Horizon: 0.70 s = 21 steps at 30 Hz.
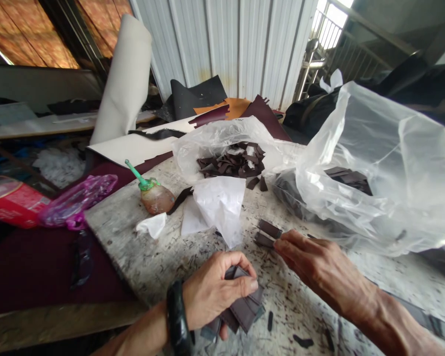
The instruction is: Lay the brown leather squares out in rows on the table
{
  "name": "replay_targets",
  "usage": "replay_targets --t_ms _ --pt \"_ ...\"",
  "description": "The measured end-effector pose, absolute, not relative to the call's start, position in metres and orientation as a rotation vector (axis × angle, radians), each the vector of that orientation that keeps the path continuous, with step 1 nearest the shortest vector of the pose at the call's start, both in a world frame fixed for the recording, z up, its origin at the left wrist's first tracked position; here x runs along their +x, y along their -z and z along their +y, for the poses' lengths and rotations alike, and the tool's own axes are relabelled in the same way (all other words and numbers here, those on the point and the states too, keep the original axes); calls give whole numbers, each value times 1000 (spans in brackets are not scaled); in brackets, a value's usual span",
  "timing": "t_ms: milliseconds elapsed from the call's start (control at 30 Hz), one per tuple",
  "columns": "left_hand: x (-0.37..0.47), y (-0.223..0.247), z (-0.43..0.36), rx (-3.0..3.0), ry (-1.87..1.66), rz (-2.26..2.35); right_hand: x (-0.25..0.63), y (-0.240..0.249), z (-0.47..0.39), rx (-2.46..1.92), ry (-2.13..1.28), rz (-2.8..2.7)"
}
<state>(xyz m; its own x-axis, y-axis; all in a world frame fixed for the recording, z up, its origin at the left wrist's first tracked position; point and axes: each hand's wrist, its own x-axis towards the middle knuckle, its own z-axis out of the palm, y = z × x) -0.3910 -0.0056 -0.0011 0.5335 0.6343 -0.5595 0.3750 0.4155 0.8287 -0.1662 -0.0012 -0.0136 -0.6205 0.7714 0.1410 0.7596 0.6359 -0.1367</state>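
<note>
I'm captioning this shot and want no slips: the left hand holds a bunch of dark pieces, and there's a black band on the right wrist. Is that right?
Not quite: the head view shows the black band on the left wrist, not the right. The left hand does hold a bunch of dark pieces.
</note>
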Motion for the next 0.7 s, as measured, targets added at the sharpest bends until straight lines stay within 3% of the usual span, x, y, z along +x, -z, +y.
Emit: replay_targets --t_ms 200,333,700 --pt "-395 7 -5 1119 -256 1004 -170 10 9 -1066 162 -2311" --pt "-397 11 -5 1122 -246 998 -170 20 9 -894 316 -2436" --pt "-396 7 -4 1125 -215 1019 -174 23 5 -1100 107 -2637"
